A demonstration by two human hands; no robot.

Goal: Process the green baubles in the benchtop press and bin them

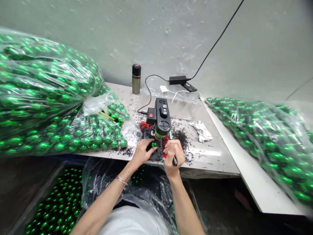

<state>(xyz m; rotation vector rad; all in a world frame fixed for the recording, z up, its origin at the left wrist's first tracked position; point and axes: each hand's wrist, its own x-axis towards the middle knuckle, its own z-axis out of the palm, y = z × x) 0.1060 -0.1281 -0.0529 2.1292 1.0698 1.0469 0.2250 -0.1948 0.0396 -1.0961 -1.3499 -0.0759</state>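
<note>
A small black bench machine [162, 117] with round vents, buttons and a red switch stands on the white table. Beneath its head is a shiny green ball [154, 144], pinched between the thumb and fingers of my left hand [143, 151]. On the machine's right side, my right hand [174, 153] is wrapped round a lever handle [174, 160], whose black end shows below the fist. Red material [165, 143] lies by the machine's base, with many small black slivers [180, 137] around it.
Clear bags of green balls stand at left [44, 98] and right [264, 140]. Behind the machine are a flask [136, 80], a clear plastic tray [186, 109] and a power adapter [178, 80] with cables. A white glove [201, 131] lies at right. Below the table, a bin holds green balls [57, 202].
</note>
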